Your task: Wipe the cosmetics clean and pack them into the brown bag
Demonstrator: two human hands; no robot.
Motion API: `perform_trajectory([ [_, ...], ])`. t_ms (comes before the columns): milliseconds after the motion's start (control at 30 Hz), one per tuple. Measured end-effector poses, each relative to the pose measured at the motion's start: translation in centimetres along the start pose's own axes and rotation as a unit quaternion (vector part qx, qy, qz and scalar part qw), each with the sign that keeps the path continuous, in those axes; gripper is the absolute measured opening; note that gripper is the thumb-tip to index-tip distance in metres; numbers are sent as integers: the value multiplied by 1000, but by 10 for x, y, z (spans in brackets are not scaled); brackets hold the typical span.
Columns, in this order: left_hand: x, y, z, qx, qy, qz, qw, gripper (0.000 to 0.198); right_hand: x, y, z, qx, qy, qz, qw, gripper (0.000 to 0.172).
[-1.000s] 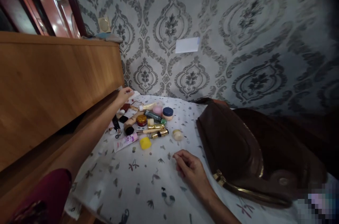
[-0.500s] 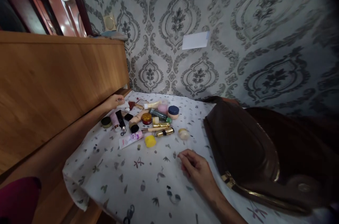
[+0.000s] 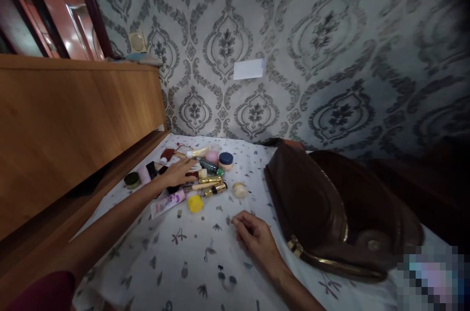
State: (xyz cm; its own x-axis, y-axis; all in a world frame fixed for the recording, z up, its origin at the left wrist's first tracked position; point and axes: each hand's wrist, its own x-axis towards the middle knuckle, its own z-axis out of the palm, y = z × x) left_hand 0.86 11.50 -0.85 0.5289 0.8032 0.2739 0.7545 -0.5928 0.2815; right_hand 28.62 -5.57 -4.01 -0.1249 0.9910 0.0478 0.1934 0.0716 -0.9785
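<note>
My left hand reaches over a cluster of cosmetics, fingers stretched out above an amber jar that it partly covers. A small white item shows beside its fingertips; whether they touch it is unclear. Around it lie a dark green tube, a blue-lidded jar, gold lipstick tubes, a pink-and-white tube and a yellow container. My right hand rests on the patterned sheet, its fingers loosely curled with nothing visible in them. Nearest to it is a small cream-coloured jar.
A brown leather bag with a gold zip sits open at the right. To the left runs a wooden panel beside the sheet's edge. Behind stands a patterned wall. A dark green round tin lies left of the cosmetics.
My left hand has moved right and nearer, from the far left edge to over the middle of the cosmetics. My right hand stays curled on the sheet. The view has shifted right.
</note>
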Motion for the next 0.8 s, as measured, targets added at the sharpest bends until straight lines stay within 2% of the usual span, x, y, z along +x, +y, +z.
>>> perform_trajectory([
  [200, 6, 9, 5, 18, 10, -7, 1000, 36, -1, 0, -1, -19, -3, -21, 1000, 37],
  [300, 5, 16, -3, 5, 50, -15, 999, 32, -1, -1, -1, -17, -5, -19, 1000, 35],
  [367, 0, 29, -13, -11, 77, -16, 997, 29, -2, -2, -1, -23, -2, -26, 999, 32],
  [467, -14, 66, -25, -48, 85, 9, 995, 30, -3, -1, 1, -46, 30, -56, 997, 25],
  [533, -29, 100, -25, -116, 60, 36, 991, 32, -3, 3, 3, -63, 60, -75, 993, 37],
  [600, -47, 134, -17, -192, 28, 40, 980, 36, -4, 8, 5, -78, 72, -98, 990, 60],
  [633, -56, 148, -10, -206, 10, 41, 978, 31, -5, 10, 6, -87, 66, -111, 988, 67],
  [700, -71, 170, 5, -235, -19, 34, 971, 29, -6, 12, 7, -107, 33, -135, 984, 71],
  [800, -84, 181, 21, -256, -26, 14, 966, 26, -10, 9, 6, -137, -15, -129, 982, 72],
])
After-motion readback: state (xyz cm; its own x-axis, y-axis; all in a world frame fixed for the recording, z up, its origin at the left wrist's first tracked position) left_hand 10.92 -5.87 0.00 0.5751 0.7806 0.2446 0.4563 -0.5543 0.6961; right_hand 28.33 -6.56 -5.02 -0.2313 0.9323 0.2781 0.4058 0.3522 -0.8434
